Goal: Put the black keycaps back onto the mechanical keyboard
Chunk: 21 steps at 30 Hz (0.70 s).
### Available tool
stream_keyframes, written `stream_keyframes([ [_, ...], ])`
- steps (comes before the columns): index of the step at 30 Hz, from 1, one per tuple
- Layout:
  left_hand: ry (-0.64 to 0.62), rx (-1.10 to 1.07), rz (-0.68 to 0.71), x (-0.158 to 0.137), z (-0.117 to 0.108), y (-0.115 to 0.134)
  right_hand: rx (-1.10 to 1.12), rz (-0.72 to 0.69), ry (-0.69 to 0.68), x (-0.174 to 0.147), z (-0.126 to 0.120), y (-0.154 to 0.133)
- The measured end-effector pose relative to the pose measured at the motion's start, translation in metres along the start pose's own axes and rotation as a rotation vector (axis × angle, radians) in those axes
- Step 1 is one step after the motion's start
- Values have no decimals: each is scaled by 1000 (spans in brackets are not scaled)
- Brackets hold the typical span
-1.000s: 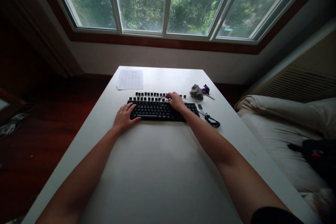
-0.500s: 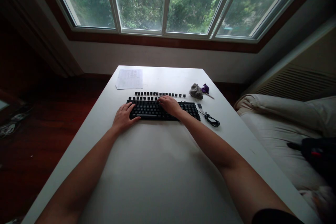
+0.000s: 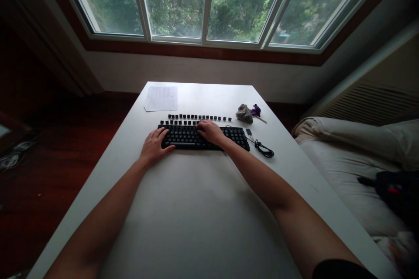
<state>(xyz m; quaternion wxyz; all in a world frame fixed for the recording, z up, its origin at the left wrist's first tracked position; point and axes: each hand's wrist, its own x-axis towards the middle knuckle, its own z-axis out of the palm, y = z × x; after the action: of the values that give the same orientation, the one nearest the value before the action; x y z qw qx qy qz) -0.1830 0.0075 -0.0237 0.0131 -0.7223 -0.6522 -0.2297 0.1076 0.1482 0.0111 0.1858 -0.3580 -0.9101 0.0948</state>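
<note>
A black keyboard (image 3: 186,137) lies across the white table (image 3: 196,192). My left hand (image 3: 153,144) grips its left end, with the thumb along the front edge and the fingers over the left keys. Over the upper middle of the keyboard is my right hand (image 3: 209,131), its fingers bent and drawn together at the top key rows. Whatever sits between those fingertips is too small to make out. Behind the keyboard, loose black keycaps (image 3: 194,117) stand in two rows; the right hand covers part of the nearer row.
A printed paper sheet (image 3: 162,98) lies at the far left. Grey cloth-like bundle (image 3: 244,113) and a purple item with a stick (image 3: 256,110) sit at the right. The coiled black cable (image 3: 263,150) lies right of the keyboard. A sofa (image 3: 343,165) flanks the table.
</note>
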Motion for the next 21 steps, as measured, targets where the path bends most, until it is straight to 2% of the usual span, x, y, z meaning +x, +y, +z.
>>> stream_keyframes([
  [11,-1,0,0,-1,0,1,17,59,14,1,6,1],
  [21,4,2,-1,-1,2,0,-93,17,125,-36,8,-25],
])
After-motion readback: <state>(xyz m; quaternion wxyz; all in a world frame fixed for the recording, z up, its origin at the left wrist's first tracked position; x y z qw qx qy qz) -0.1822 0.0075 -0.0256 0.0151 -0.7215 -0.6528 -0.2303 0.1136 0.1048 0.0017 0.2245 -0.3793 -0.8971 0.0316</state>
